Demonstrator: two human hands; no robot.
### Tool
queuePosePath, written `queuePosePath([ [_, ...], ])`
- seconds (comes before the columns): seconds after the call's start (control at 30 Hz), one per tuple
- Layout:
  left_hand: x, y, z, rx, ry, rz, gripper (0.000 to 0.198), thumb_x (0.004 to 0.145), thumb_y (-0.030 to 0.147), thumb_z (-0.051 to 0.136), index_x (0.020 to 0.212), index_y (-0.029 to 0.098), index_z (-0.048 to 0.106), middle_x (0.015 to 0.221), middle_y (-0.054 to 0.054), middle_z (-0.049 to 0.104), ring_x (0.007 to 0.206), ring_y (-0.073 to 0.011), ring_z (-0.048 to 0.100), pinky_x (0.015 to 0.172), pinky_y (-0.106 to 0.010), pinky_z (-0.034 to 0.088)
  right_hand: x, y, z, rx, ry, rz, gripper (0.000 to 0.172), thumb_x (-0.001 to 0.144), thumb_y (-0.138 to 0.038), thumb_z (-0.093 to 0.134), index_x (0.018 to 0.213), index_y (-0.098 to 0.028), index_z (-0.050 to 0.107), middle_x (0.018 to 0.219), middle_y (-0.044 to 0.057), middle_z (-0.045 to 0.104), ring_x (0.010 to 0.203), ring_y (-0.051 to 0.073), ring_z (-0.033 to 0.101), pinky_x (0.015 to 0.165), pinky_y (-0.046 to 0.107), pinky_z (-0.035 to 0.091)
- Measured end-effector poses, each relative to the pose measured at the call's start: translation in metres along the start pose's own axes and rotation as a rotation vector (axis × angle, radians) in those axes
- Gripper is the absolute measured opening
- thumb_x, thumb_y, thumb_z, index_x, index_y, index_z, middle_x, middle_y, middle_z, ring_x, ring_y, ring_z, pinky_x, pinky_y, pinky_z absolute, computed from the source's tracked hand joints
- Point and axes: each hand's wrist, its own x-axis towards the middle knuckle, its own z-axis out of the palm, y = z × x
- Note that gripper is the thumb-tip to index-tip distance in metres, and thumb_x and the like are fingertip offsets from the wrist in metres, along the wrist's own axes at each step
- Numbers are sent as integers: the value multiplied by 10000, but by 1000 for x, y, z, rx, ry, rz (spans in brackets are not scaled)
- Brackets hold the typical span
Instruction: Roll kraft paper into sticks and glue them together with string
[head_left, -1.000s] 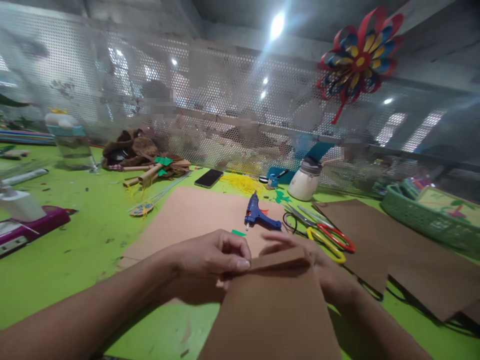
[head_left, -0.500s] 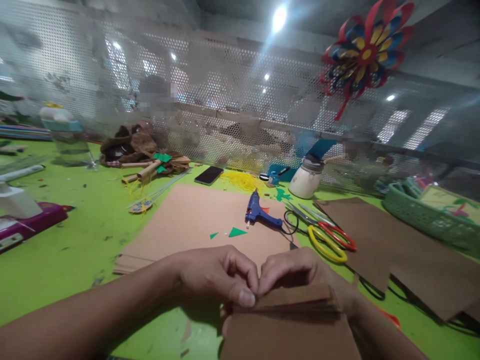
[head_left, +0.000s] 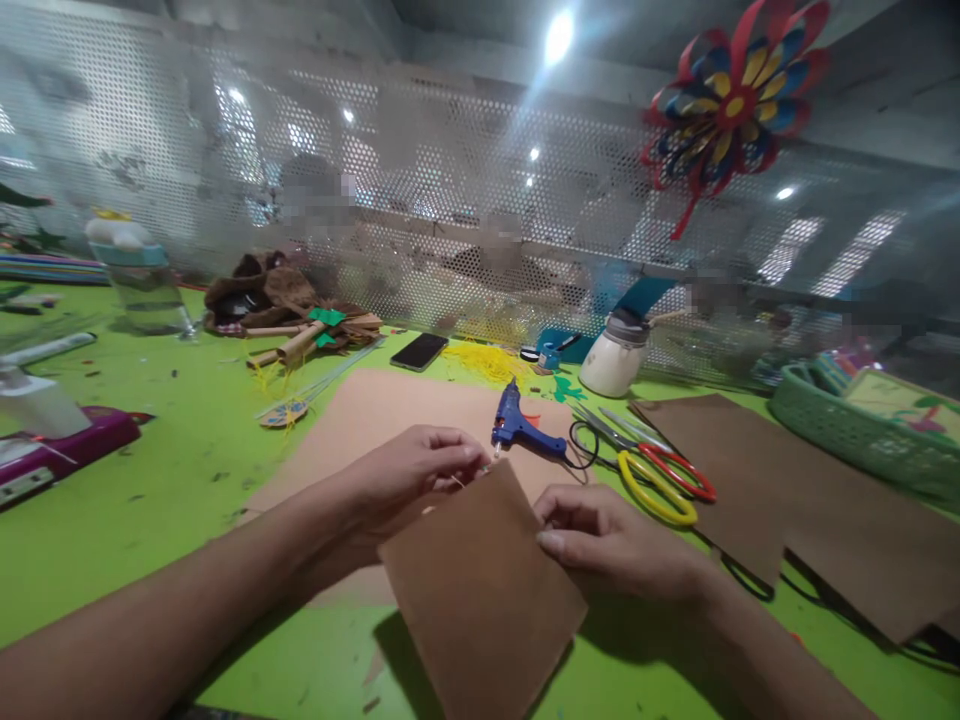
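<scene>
Brown paper (head_left: 484, 590) now aslant

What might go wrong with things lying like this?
The brown paper piece could nudge the blue glue gun lying just beyond it. The right hand, at the piece's edge, might crease it by pinching too hard, or knock the yellow-handled scissors lying nearby.

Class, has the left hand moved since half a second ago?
Yes: judged against the blue glue gun, the left hand has moved up the picture, closer to it.
</scene>
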Motion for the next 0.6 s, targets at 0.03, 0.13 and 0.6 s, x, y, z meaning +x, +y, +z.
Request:
queuePosePath([
  [0.03, 2, 1, -4, -84, 99, 30, 326, 807, 449, 560, 851, 134, 627, 750, -19, 613, 649, -122, 538, 634, -249, 419, 2, 1, -1, -57, -7, 34, 216, 799, -363, 656, 856, -163, 595, 678, -28, 541, 529, 60, 446, 478, 164, 324],
  [0.13, 5, 3, -5, -146, 158, 44, 358, 834, 459, 514, 849, 118, 623, 783, -37, 605, 679, -124, 520, 639, -244, 404, 8, -2, -3, -379, 13, -9, 221, 861, -356, 555, 891, -152, 636, 737, 11, 610, 590, 101, 515, 541, 208, 388],
  [0.6, 9, -17, 6, 907, 53, 358, 267, 901, 288, 449, 845, 172, 682, 812, -54, 624, 787, -166, 527, 677, -256, 367, 32, 10, 6, -1315, 260, -400, 277, 950, -197, 395, 812, -158, 632, 779, 53, 585, 744, 167, 522, 660, 283, 386],
])
